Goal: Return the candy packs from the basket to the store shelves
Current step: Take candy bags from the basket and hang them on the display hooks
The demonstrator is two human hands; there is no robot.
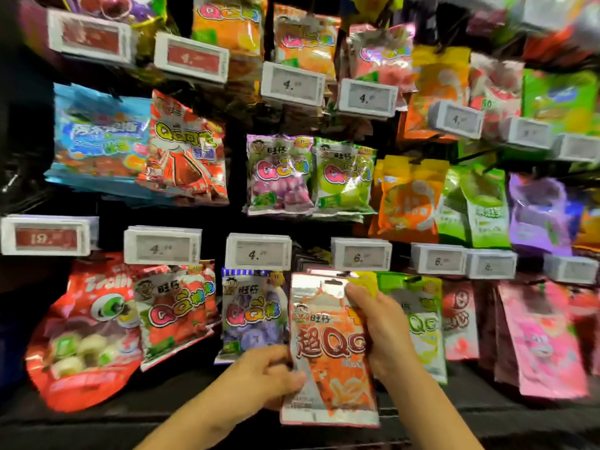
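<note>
An orange-and-silver candy pack (328, 355) is held upright in front of the bottom row of hanging packs, below a price tag (361, 254) marked 6. My left hand (269, 375) grips its lower left edge. My right hand (380, 326) pinches its upper right side near the hang hole. The basket is not in view.
Rows of hanging candy packs fill the display: a blue-purple pack (253, 316) just left, a green pack (422, 323) just right, a big red bag (84, 329) at far left, pink packs (545, 339) at right. A dark shelf ledge (130, 417) runs below.
</note>
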